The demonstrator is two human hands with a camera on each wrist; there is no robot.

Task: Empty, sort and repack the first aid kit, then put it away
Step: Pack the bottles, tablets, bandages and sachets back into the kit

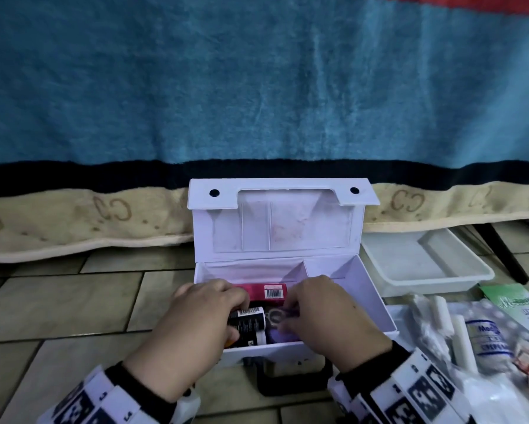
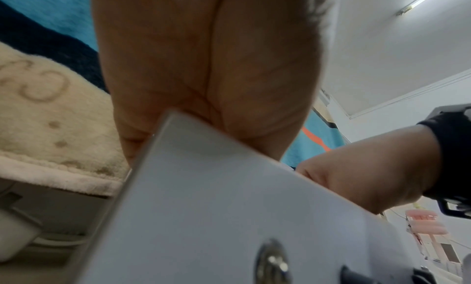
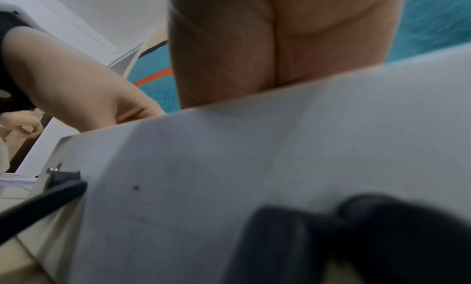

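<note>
The white first aid kit (image 1: pixel 370 304) stands open on the tiled floor, its lid leaning back against the blanket. Both hands reach into its left compartment. My left hand (image 1: pixel 235 319) grips a black bottle (image 1: pixel 247 321) with a white barcode label. Beside it, my right hand (image 1: pixel 289 315) pinches the top edge of a purple packet (image 1: pixel 280 333). Behind them lies a pink box (image 1: pixel 264 290) with a barcode. The right compartment looks bare. Both wrist views show only a palm (image 2: pixel 209 66) and the kit's front wall (image 3: pixel 280 157); the fingers are hidden.
A white plastic tray (image 1: pixel 471 275) sits to the right of the kit. Rolled bandages (image 1: pixel 486 335), gauze and packets lie in a heap at the right front. The kit's black handle (image 1: pixel 290 381) lies between my wrists. A hanging blue blanket (image 1: pixel 257 87) closes off the back.
</note>
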